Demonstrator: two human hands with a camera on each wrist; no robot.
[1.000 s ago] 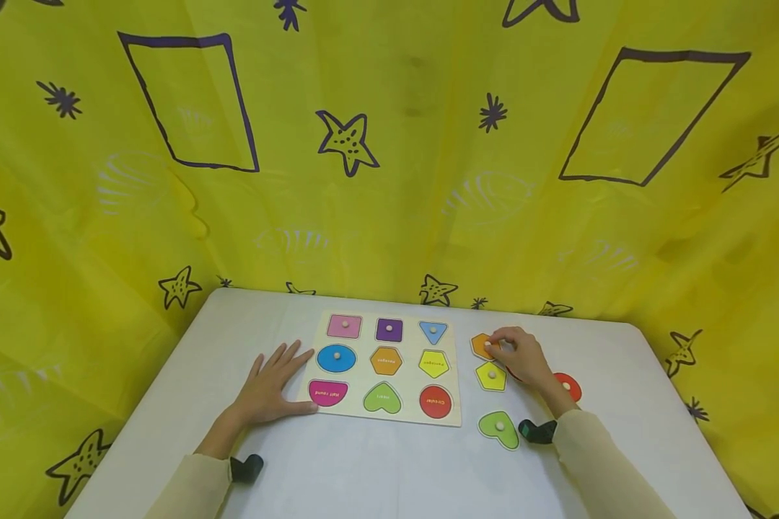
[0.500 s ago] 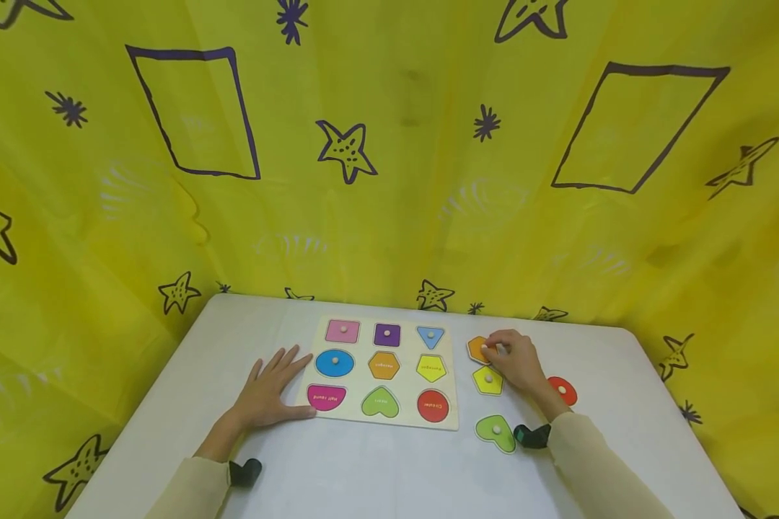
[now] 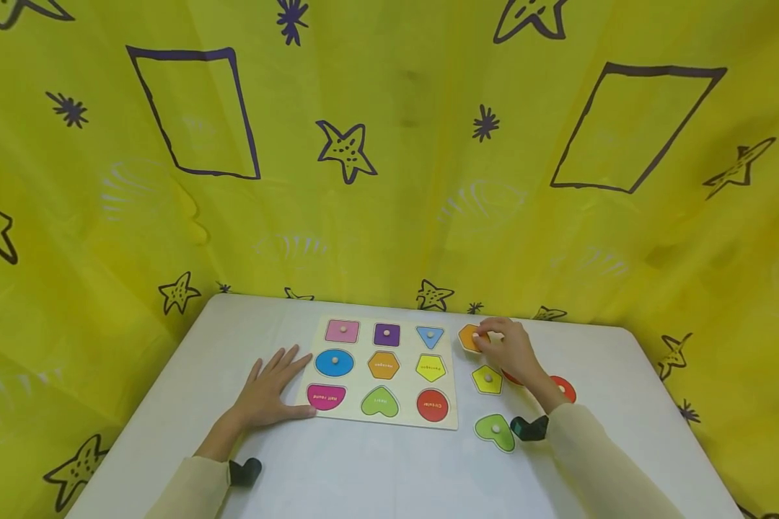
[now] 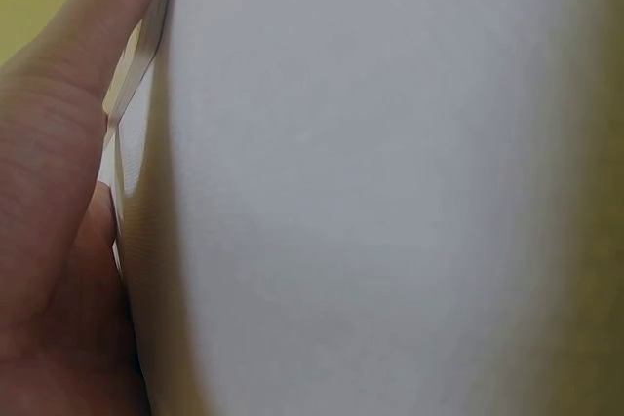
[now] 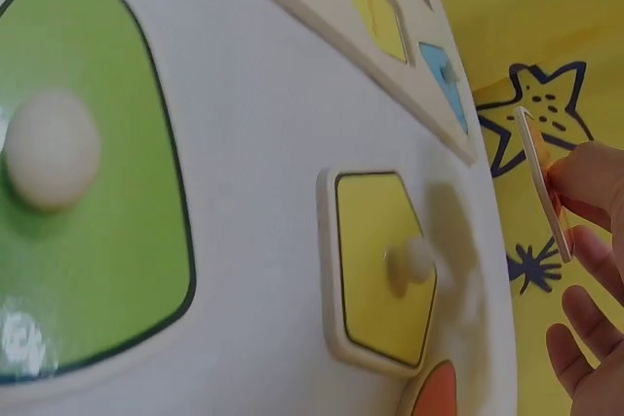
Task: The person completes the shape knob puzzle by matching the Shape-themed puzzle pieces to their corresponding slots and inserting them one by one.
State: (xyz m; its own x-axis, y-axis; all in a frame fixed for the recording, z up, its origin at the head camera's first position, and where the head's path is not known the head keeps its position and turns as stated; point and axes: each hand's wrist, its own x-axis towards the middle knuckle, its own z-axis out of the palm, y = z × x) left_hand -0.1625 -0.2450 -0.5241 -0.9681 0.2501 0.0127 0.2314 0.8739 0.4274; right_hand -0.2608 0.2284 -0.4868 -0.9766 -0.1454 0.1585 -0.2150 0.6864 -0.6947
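My right hand (image 3: 511, 355) pinches the knob of an orange hexagon puzzle piece (image 3: 466, 337). In the right wrist view the hexagon piece (image 5: 542, 182) is raised off the table and tipped on edge. The wooden shape board (image 3: 361, 360) lies flat to its left. Fingers spread, my left hand (image 3: 266, 393) rests at the board's left edge, thumb by the near corner. A pink rectangle (image 3: 335, 331), purple square (image 3: 381, 339), blue triangle (image 3: 430, 342) and blue oval (image 3: 324, 364) sit in the board. Its printed hexagon slot (image 3: 384, 373) holds no piece.
Right of the board lie a yellow pentagon piece (image 3: 482, 385), a green heart piece (image 3: 503, 438) and a red round piece (image 3: 562, 386). Another red piece (image 3: 511, 378) is partly hidden under my right hand. A yellow patterned curtain (image 3: 389, 231) stands behind the white table (image 3: 363, 476).
My right hand has lifted the orange hexagon piece from beside the yellow pentagon and moved it slightly left and away from me. My left hand stays put.
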